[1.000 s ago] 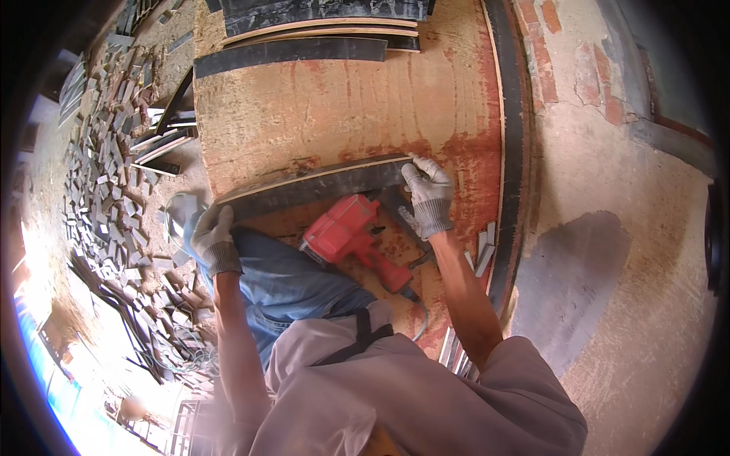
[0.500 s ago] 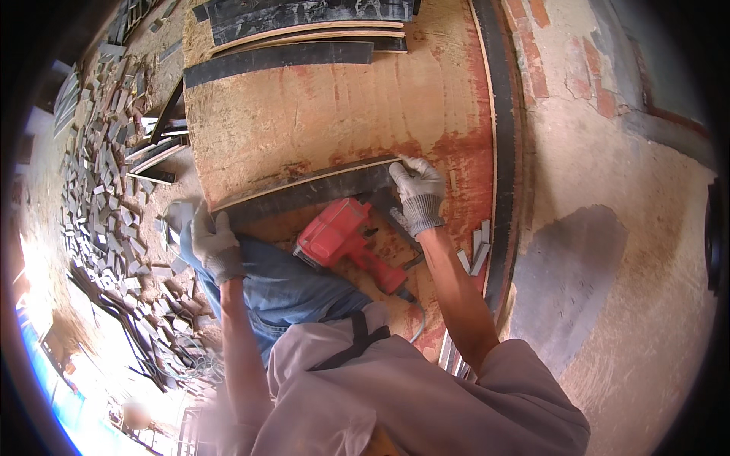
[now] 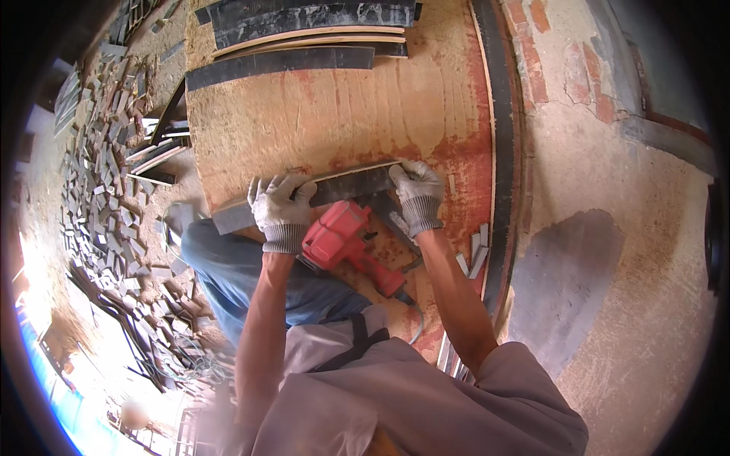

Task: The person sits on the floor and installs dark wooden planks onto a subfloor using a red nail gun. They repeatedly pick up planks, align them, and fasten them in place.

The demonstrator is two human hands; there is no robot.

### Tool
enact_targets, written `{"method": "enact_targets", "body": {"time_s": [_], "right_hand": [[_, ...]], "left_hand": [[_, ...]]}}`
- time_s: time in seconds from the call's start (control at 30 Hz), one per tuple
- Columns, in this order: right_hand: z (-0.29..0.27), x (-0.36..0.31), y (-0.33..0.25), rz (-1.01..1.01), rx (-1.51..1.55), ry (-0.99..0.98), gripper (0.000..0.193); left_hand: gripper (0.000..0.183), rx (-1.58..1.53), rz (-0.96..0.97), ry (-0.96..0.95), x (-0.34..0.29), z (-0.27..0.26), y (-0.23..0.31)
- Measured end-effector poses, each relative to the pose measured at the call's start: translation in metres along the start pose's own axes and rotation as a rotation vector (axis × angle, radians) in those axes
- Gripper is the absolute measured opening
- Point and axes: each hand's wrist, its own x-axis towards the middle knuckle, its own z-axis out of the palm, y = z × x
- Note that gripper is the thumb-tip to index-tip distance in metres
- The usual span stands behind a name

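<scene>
A dark-faced strip of plywood [image 3: 353, 183] stretches across the board just beyond my knee, its pale cut edge facing away from me. My left hand [image 3: 281, 205], in a whitish knit glove, grips it left of its middle, with fingers over the far edge. Gloved the same way, my right hand [image 3: 417, 186] pinches the strip's right end. Between my forearms lies a red nail gun [image 3: 338, 234] with a thin hose at its handle. A second dark piece [image 3: 386, 209] shows partly beneath the right end of the strip.
The large reddish-brown board [image 3: 327, 114] carries several stacked dark strips [image 3: 281, 67] at its far end. A long dark edging [image 3: 502, 152] runs down its right side. Short metal-grey pieces [image 3: 475, 251] lie near my right forearm. Many small offcuts [image 3: 114, 205] litter the floor at left.
My left hand has moved right along the strip, from its left end to nearer the middle. My right hand stays on the right end.
</scene>
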Motion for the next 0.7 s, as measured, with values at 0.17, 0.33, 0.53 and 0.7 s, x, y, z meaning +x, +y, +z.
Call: {"method": "enact_targets", "body": {"time_s": [0.17,0.33,0.53,0.7], "right_hand": [[-0.024,-0.058,-0.026,-0.702,-0.806,0.001,0.050],[-0.027,-0.168,0.001,-0.363,-1.216,-0.335,0.104],[-0.007,-0.165,0.061,-0.154,-1.157,-0.298,0.117],[-0.046,-0.166,-0.019,-0.106,-0.962,-0.407,0.102]], "left_hand": [[0.010,0.007,0.021,0.087,-0.004,0.000,-0.003],[0.009,0.014,0.038,0.090,-0.006,0.002,-0.003],[0.008,-0.014,0.022,0.065,-0.007,0.005,-0.002],[0.005,-0.006,-0.043,0.037,-0.006,0.008,-0.011]]}}
